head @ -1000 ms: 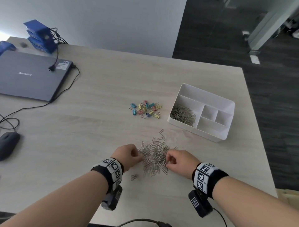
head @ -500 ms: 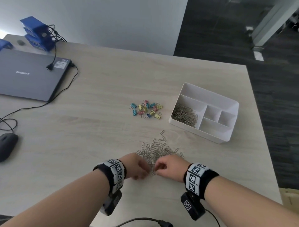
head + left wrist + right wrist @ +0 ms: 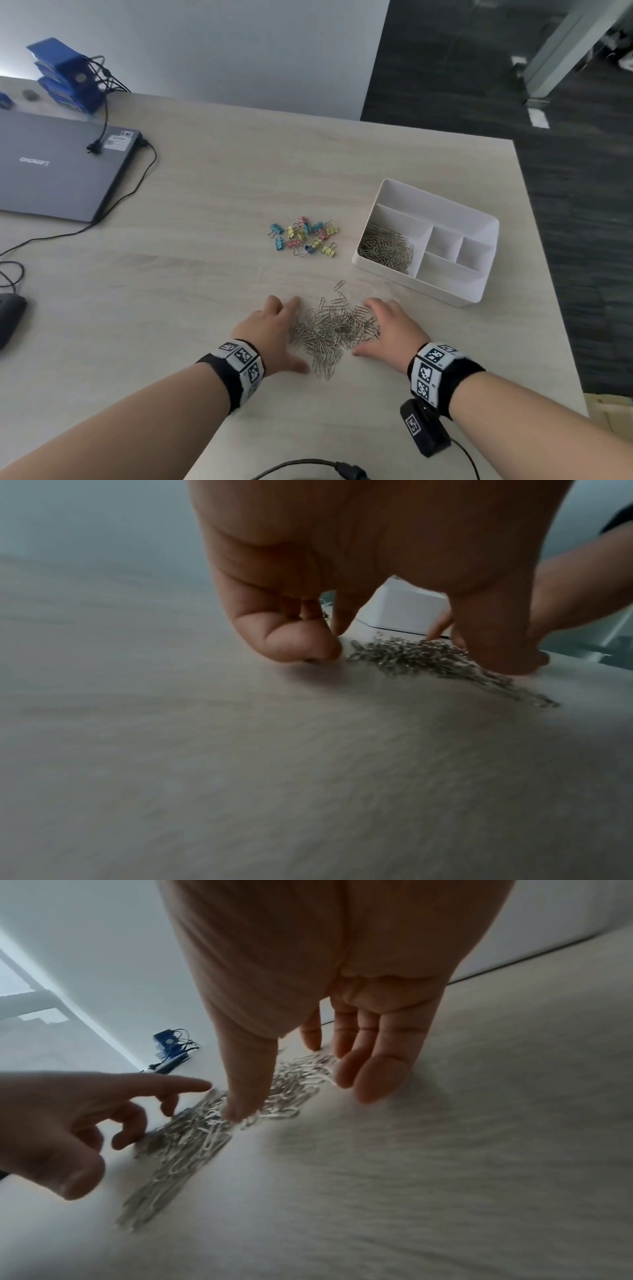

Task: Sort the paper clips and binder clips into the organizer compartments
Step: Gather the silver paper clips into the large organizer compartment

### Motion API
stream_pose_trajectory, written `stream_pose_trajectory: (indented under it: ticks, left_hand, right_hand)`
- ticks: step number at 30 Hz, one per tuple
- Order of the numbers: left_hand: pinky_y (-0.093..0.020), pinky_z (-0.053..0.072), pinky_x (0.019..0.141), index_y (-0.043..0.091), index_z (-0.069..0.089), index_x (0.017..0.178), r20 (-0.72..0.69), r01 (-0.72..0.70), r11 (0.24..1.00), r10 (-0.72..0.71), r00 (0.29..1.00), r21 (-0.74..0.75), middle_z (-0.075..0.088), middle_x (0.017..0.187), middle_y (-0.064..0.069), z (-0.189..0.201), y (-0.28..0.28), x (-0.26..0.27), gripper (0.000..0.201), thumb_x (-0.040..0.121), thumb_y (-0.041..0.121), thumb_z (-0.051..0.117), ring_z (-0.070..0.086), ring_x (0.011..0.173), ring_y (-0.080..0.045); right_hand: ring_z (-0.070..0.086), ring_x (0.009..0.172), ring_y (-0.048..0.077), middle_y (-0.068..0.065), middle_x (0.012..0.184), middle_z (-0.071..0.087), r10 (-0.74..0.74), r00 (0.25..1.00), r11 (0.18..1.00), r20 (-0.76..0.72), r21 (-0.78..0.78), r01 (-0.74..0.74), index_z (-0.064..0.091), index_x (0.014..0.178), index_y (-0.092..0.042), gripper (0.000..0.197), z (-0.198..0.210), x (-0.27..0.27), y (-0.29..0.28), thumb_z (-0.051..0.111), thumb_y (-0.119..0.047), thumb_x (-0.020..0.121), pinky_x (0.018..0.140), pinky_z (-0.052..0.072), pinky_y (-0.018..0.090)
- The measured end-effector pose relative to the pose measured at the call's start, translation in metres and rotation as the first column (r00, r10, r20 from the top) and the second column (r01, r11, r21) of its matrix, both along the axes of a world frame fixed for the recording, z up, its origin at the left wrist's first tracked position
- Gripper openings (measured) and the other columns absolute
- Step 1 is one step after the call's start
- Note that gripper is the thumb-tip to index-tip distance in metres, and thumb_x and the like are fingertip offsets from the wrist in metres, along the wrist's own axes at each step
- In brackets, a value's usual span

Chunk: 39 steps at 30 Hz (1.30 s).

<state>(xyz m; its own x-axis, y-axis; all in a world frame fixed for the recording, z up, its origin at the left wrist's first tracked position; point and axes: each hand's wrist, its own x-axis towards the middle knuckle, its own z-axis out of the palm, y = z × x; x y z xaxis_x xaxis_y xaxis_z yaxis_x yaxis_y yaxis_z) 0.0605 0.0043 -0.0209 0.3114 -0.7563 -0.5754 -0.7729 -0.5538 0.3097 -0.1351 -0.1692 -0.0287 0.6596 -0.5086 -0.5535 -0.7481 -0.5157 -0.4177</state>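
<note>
A heap of silver paper clips [image 3: 334,329] lies on the table near me. My left hand [image 3: 274,322] rests at the heap's left edge and my right hand [image 3: 387,325] at its right edge, both with fingers spread and holding nothing. The right wrist view shows my right hand's [image 3: 342,1042] straight fingers and thumb touching the paper clips [image 3: 205,1131], with my left hand [image 3: 68,1118] opposite. In the left wrist view my left hand's [image 3: 377,561] fingertips touch the table beside the paper clips [image 3: 428,656]. Coloured binder clips [image 3: 305,236] lie farther back. The white organizer [image 3: 438,291] holds paper clips [image 3: 387,246] in its left compartment.
A closed grey laptop [image 3: 58,168] and blue boxes [image 3: 65,73] with cables sit at the back left. A dark mouse [image 3: 8,315] is at the left edge. A black cable [image 3: 308,466] runs along the near edge. The table's right edge lies just past the organizer.
Both hands were bunched together with curled fingers at the heap's near side. They have now drawn apart and opened on either side of it. The heap looks more gathered.
</note>
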Motion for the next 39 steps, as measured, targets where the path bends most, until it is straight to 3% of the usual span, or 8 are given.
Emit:
stream_pose_trajectory:
  ticks: [6,14,19,23,28,33,37,39]
  left_hand:
    - [-0.042,0.057,0.083,0.038,0.005,0.148,0.051,0.092,0.996,-0.091,0.995,-0.011,0.032,0.128,-0.004,-0.005,-0.029,-0.027,0.126,0.052,0.066,0.082,0.063,0.100,-0.029]
    - [-0.036,0.055,0.076,0.031,0.047,0.124,-0.033,0.015,0.996,-0.017,0.999,-0.085,0.043,0.118,-0.004,-0.007,-0.045,-0.018,0.043,0.084,0.036,0.062,0.064,0.086,-0.032]
    - [-0.031,0.050,0.079,0.021,0.060,0.111,-0.096,0.046,0.995,-0.054,0.994,-0.089,0.052,0.113,-0.003,-0.009,-0.055,-0.010,0.027,0.085,0.026,0.060,0.061,0.095,-0.027]
    - [-0.027,0.048,0.077,0.022,0.064,0.094,-0.160,0.015,0.999,-0.021,0.987,-0.042,0.059,0.099,0.002,-0.009,-0.064,-0.001,0.013,0.081,0.022,0.064,0.058,0.091,-0.019]
    - [-0.019,0.048,0.055,0.020,0.070,0.089,-0.268,-0.088,0.995,0.072,0.961,-0.046,0.064,0.081,0.008,0.004,-0.080,0.005,0.009,0.080,0.019,0.067,0.056,0.066,-0.008]
    - [-0.027,0.058,0.051,0.020,0.069,0.082,-0.338,-0.107,0.987,0.060,0.939,-0.123,0.068,0.077,0.005,0.031,-0.121,0.002,0.004,0.083,0.017,0.067,0.066,0.059,-0.013]
    - [-0.019,0.047,0.039,0.019,0.068,0.086,-0.348,-0.103,0.967,0.016,0.937,-0.232,0.071,0.080,-0.001,0.052,-0.166,-0.006,0.002,0.085,0.017,0.067,0.068,0.055,-0.016]
    - [-0.025,0.053,0.044,0.020,0.069,0.089,-0.287,-0.077,0.956,-0.008,0.958,-0.283,0.070,0.081,0.001,0.059,-0.187,-0.008,0.004,0.085,0.021,0.067,0.070,0.059,-0.020]
  right_hand:
    - [0.058,0.106,0.027,0.002,0.127,0.033,0.181,0.983,0.983,-0.021,-0.020,-0.182,0.026,0.144,-0.038,0.102,-0.002,0.032,0.020,0.081,-0.055,0.061,0.092,0.051,0.038]
    - [0.059,0.100,0.035,0.008,0.120,0.045,0.246,0.969,0.969,0.018,-0.032,-0.245,0.048,0.127,-0.025,0.045,-0.008,0.043,0.020,0.062,-0.030,0.085,0.084,0.051,0.040]
    - [0.057,0.093,0.036,0.011,0.113,0.050,0.253,0.967,0.965,0.035,-0.074,-0.250,0.055,0.112,-0.014,0.028,-0.008,0.039,0.017,0.056,-0.020,0.085,0.074,0.045,0.037]
    - [0.056,0.094,0.032,0.009,0.105,0.053,0.195,0.979,0.981,0.061,-0.032,-0.194,0.059,0.106,-0.016,0.024,-0.007,0.029,0.010,0.059,-0.020,0.082,0.075,0.042,0.034]
    - [0.057,0.091,0.025,0.003,0.097,0.056,0.025,0.993,0.999,0.113,0.035,-0.029,0.063,0.094,-0.019,0.017,0.002,0.014,0.000,0.062,-0.018,0.077,0.078,0.046,0.032]
    - [0.053,0.085,0.018,0.000,0.089,0.057,-0.067,0.983,0.997,0.168,0.046,0.060,0.064,0.087,-0.019,0.011,0.008,0.001,-0.008,0.065,-0.017,0.075,0.076,0.043,0.030]
    - [0.048,0.078,0.017,-0.001,0.085,0.051,-0.091,0.983,0.996,0.161,0.028,0.088,0.061,0.085,-0.017,0.010,0.011,-0.008,-0.009,0.066,-0.020,0.077,0.070,0.038,0.030]
    - [0.047,0.078,0.018,-0.001,0.087,0.050,-0.093,0.983,0.996,0.157,0.031,0.089,0.062,0.089,-0.014,0.013,0.012,-0.010,-0.007,0.067,-0.021,0.080,0.071,0.036,0.030]
